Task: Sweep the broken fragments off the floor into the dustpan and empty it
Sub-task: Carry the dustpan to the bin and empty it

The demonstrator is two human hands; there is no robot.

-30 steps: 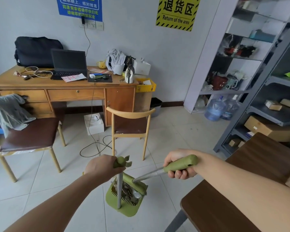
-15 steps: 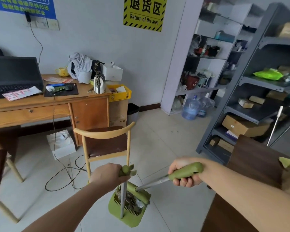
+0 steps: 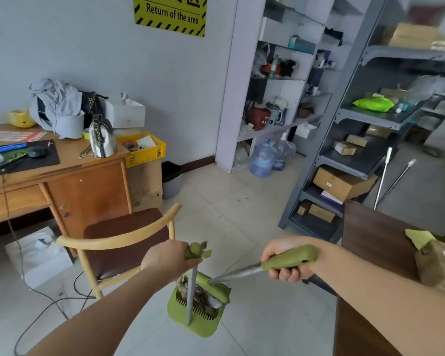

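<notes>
Clenched in a full fist around the olive-green plastic top of the dustpan's upright metal pole: left hand, fingers wrapped tight, no gap showing. Clenched likewise around the olive-green handle of the short broom: right hand, knuckles up, fingers curled under the handle. Hanging straight below the left hand, between the two forearms: green plastic dustpan with a comb-toothed edge, held above pale floor tiles. Heaped inside the pan: grey-brown broken fragments, partly hidden by the pole. Angled down from the right hand to the pan: silver broom shaft ending in a green broom head, pressed over the heap.

Just left of the pan: wooden chair with curved backrest and dark brown seat, and a black cable looping over the tiles. Further left, against the pale wall: orange-brown wooden table carrying a crumpled grey cloth, a white box and a black mat. Beside its end: yellow plastic crate atop a cardboard carton, then a small dark waste bin by the skirting. Overhead: yellow-and-black sign reading "Return of the area". To the right: white shelving with blue water bottles at its foot, grey metal racks stacked with cardboard boxes, and a dark brown tabletop near the right forearm.
</notes>
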